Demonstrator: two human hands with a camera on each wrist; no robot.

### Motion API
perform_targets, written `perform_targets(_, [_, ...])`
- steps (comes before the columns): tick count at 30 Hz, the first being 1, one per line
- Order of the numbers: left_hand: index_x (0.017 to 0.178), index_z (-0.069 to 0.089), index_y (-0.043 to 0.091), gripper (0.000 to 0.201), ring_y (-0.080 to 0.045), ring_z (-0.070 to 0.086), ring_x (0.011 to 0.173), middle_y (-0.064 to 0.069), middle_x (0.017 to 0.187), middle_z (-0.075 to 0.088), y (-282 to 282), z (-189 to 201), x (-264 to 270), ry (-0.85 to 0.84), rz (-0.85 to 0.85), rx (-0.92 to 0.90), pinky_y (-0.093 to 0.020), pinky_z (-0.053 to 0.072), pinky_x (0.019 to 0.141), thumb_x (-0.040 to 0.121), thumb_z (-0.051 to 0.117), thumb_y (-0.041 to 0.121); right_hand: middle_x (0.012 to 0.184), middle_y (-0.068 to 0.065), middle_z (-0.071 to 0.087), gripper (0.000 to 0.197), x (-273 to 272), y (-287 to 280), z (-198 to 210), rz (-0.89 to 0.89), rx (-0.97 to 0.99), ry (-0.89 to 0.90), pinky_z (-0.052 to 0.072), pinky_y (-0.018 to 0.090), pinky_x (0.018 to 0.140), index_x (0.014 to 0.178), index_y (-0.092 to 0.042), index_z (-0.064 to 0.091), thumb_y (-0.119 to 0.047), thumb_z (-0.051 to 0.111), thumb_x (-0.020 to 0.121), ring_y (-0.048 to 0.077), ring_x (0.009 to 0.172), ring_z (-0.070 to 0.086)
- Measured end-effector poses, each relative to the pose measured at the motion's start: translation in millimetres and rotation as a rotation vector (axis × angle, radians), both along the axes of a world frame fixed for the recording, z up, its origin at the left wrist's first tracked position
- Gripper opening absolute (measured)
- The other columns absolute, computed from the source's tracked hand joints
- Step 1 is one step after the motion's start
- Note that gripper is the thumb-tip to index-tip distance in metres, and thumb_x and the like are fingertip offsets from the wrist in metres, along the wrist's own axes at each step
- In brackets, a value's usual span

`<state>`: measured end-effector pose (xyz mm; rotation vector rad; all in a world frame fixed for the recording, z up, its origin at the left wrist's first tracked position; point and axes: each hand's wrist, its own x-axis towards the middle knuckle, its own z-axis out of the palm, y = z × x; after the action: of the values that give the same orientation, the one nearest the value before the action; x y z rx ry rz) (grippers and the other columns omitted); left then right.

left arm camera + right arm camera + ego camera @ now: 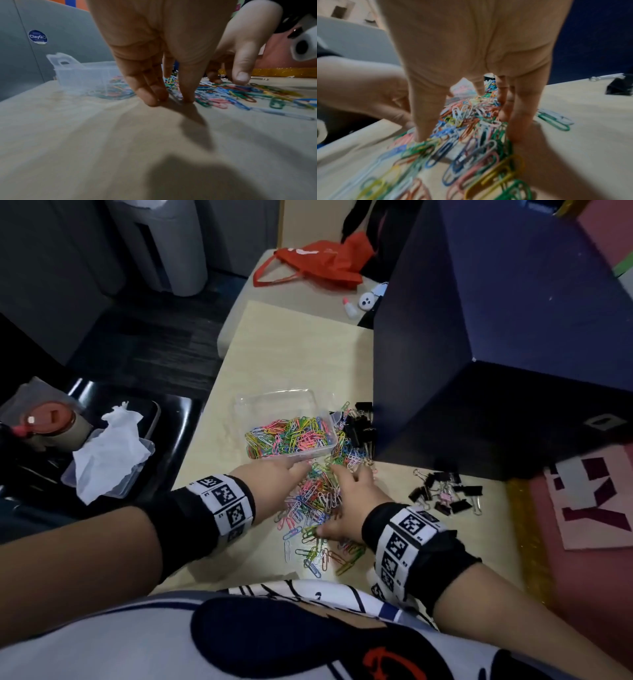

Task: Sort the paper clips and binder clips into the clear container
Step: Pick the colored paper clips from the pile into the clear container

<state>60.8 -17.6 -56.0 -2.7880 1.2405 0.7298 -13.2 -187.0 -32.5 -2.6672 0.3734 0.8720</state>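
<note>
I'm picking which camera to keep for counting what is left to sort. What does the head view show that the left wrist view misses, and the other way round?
Only the head view shows the black binder clips scattered to the right on the pale wooden table, a second black cluster beside the dark blue box, and the white tissue.

Only the left wrist view shows the left hand's fingertips down on the table and a round blue sticker.

Both show the clear plastic container holding coloured paper clips, the loose coloured paper clips, and the right hand.

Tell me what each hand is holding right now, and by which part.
Nothing is lifted. The left hand and right hand stand with fingers down either side of the loose paper clips, seemingly gathering them; a closed grip cannot be told.
</note>
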Motion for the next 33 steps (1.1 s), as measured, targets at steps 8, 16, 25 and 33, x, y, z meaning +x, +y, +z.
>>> perform_targets(8, [0.115, 0.054, 0.011, 0.025, -0.031, 0.058, 0.101, -0.01, 0.112, 0.051, -14, 6, -5, -0.065, -0.013, 0.017, -0.041, 0.051, 0.081, 0.092, 0.052, 0.02, 0.123, 0.008, 0.037, 0.037, 0, 9, -10, 0.112, 0.024, -0.171, 0.046, 0.036, 0.093, 0.122, -0.019, 0.048, -0.03, 0.061, 0.088, 0.031, 0.109, 0.051])
perform_targets(16, [0.101, 0.057, 0.013, 0.011, -0.03, 0.061, 0.089, -0.008, 0.1, 0.055, -15, 8, -1, -0.075, 0.0, 0.023, -0.043, 0.054, 0.075, 0.092, 0.05, 0.014, 0.124, 0.005, 0.049, 0.035, 12, -3, 1, 0.03, 0.057, -0.191, 0.04, 0.03, 0.096, 0.123, -0.019, 0.053, -0.018, 0.06, 0.089, 0.026, 0.115, 0.051])
perform_targets(25, [0.107, 0.062, 0.017, 0.023, -0.024, 0.058, 0.1, -0.004, 0.105, 0.06, -5, 45, 26, -0.085, 0.136, -0.246, -0.035, 0.046, 0.084, 0.094, 0.053, 0.034, 0.122, 0.004, 0.055, 0.032, 53, -1, 44, 0.046, 0.099, -0.324, 0.038, 0.022, 0.086, 0.119, -0.019, 0.059, -0.022, 0.066, 0.088, 0.022, 0.108, 0.056])
perform_targets(33, [0.108, 0.065, 0.021, 0.024, -0.027, 0.058, 0.1, -0.006, 0.103, 0.063, 8, 53, 48, -0.121, 0.286, -0.21, -0.036, 0.048, 0.083, 0.094, 0.049, 0.033, 0.129, 0.006, 0.044, 0.04, 67, 5, 42, 0.022, 0.099, -0.431, 0.043, 0.031, 0.096, 0.127, -0.022, 0.049, -0.031, 0.059, 0.09, 0.023, 0.108, 0.054])
